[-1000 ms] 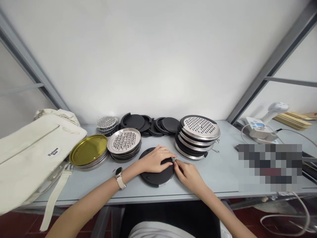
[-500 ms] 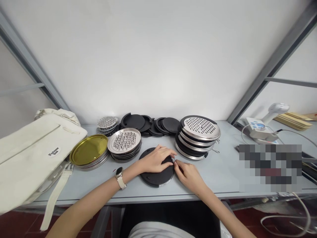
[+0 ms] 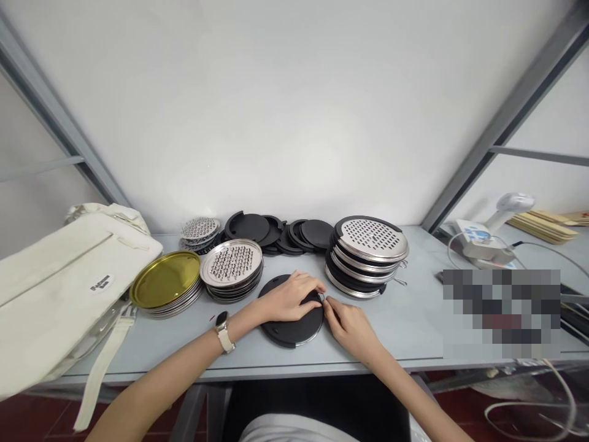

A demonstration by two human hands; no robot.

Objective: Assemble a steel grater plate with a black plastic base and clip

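A round black disc (image 3: 291, 331) with a metal rim lies on the grey table near its front edge. Across its top rests my left hand (image 3: 294, 298), fingers bent over the disc's right side and closed on its edge. My right hand (image 3: 344, 319) is at the right rim, thumb and fingers pinched on a small metal piece (image 3: 323, 297), largely hidden between the fingertips. Just behind to the right stands a stack of black and silver discs (image 3: 372, 239) with perforated metal on top and wire loops sticking out.
Left of the disc are a stack of grater discs (image 3: 232, 263), gold-topped lids (image 3: 166, 279) and a cream bag (image 3: 73, 288). Behind lie black round parts (image 3: 248, 228) and small perforated discs (image 3: 200, 228). On the right are a white scanner (image 3: 510, 205) and a pixelated area.
The view has shifted very slightly. Both hands stay at the disc's right edge in nearly the same pose.
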